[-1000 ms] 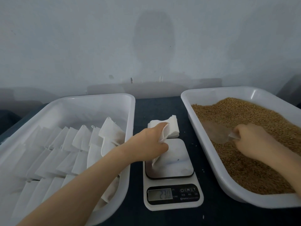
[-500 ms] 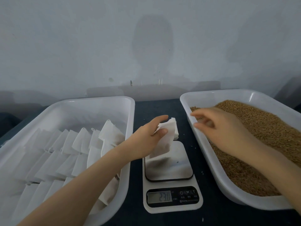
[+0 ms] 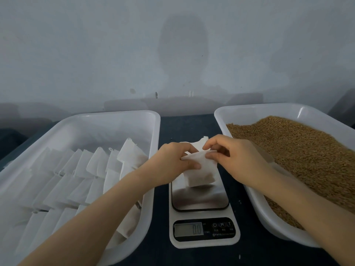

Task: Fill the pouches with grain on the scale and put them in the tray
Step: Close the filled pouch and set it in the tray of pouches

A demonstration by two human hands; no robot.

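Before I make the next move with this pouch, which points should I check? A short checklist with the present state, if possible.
1. Grip: left hand and right hand both pinch the small white fabric pouch: ok.
2. Pouch mouth drawn closed: cannot tell.
3. The white digital scale reads zero: ok.
4. The white plastic tray of pouches has free room at its far end: ok.
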